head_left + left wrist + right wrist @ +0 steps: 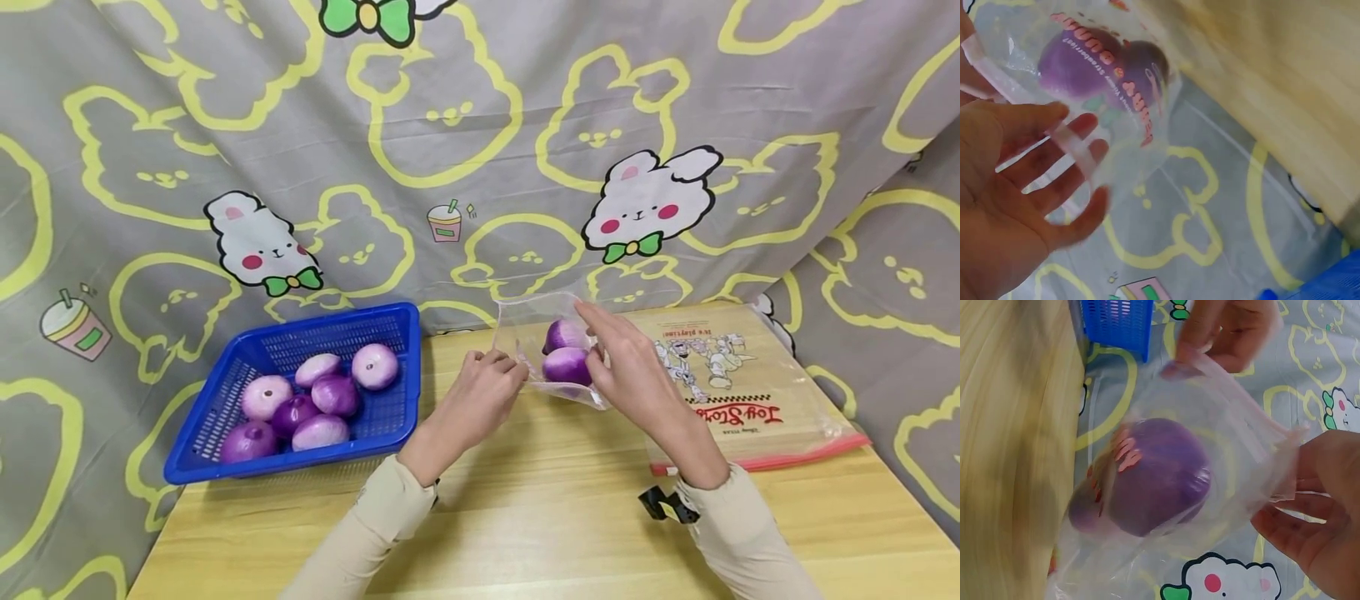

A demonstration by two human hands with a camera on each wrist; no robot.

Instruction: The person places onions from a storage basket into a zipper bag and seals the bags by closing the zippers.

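Observation:
A clear plastic zip bag (517, 333) with red lettering hangs between my two hands above the table, its mouth spread. Inside it lie two purple onions (567, 367), touching each other. My left hand (480, 396) pinches one side of the bag's mouth, as the right wrist view also shows. On the opposite side, my right hand (637, 375) holds the rim between thumb and fingers (1291, 531). In the left wrist view the white closing strip (1075, 147) runs across the left fingers.
At the left stands a blue plastic basket (300, 459) holding several purple-and-white onions (333, 394). A larger printed zip bag (780, 387) with a red edge lies flat at the right. Behind the wooden table (525, 517) hangs a patterned grey curtain (510, 100).

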